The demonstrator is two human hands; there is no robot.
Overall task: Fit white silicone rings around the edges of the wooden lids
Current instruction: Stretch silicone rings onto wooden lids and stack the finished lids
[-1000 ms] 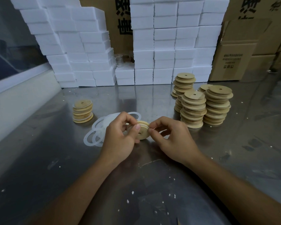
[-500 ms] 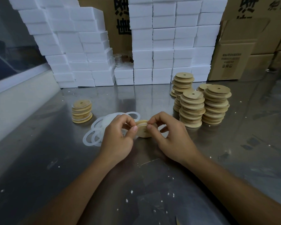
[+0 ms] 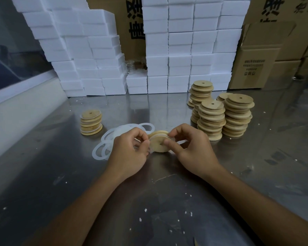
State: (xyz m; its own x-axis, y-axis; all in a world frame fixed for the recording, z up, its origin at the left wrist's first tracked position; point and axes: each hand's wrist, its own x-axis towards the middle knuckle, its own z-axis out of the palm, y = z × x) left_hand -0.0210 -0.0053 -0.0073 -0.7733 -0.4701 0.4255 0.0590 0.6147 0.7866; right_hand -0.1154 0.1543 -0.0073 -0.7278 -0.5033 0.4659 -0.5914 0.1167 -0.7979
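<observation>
I count 2 hands (image 3: 128, 151) at work, sharing 1 lid (image 3: 158, 142). On the left sits 1 short stack (image 3: 91, 122) of ringed lids; I can't separate its layers well enough to number them. On the right I make out 4 stacks of bare lids (image 3: 211, 119), 1 mostly hidden. The loose rings (image 3: 103, 150) overlap too much to count. Far back, I see 2 walls of foam blocks (image 3: 180, 47) and several cartons (image 3: 252, 68).
</observation>
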